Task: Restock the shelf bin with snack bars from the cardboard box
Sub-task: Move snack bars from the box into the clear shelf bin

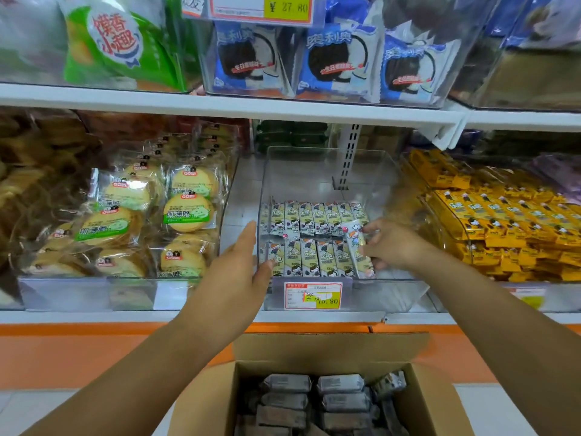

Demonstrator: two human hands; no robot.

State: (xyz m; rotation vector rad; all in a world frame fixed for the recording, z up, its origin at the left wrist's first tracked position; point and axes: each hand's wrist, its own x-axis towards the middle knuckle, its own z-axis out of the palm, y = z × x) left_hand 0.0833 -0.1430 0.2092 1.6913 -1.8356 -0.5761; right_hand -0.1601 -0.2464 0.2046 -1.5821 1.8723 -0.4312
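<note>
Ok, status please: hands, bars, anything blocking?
Left hand open at bin left wall. Right hand pinching tilted snack bar at row's end. Nothing in the way.

Snack bars [314, 234]: pale yellow-green and grey-white wrappers, cartoon children print, dark lettering. Shelf bin [314, 171]: clear, colourless. Price tag [312, 295]: white, red border, yellow patch. Cardboard box [440, 404]: plain brown; packs [314, 394] inside are silver-grey and dull brown. Shelf edge [220, 103]: white; band [94, 357] below is orange. Biscuit packs [188, 212]: clear film, yellow rounds, green labels. Right-side packs [503, 221]: yellow-orange, dark cartoon figures. Upper packs [333, 61]: blue and white, black cookie print. Bag [119, 48]: green, red lettering.
</note>
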